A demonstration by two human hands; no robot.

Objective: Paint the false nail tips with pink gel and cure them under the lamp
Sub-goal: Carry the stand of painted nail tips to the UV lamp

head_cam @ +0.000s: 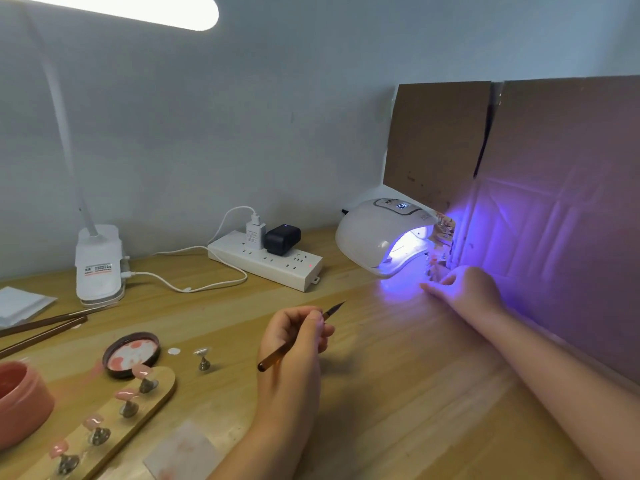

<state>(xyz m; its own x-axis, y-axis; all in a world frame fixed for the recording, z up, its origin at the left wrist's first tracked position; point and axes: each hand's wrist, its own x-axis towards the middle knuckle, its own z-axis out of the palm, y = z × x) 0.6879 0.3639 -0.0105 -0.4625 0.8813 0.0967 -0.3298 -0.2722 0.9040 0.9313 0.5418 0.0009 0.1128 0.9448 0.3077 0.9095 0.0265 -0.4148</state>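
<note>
My left hand (pixel 291 372) grips an amber-handled gel brush (pixel 274 357) above the middle of the table, bristles pointing up and right. My right hand (pixel 462 287) lies at the mouth of the white curing lamp (pixel 374 233), which glows violet. A small pinkish thing sits just past its fingertips, and I cannot tell whether the hand holds it. Several pink-painted nail tips (pixel 142 370) stand on metal holders along a wooden board (pixel 162 393) at the lower left. One holder with a pale tip (pixel 202 356) stands alone beside the board.
A pink gel jar (pixel 20 400) and its lid (pixel 131 353), smeared with pink, sit at the left. Behind are spare brushes (pixel 41 323), a desk lamp base (pixel 98 265) and a power strip (pixel 266 263). Cardboard sheets (pixel 554 202) lean along the right side.
</note>
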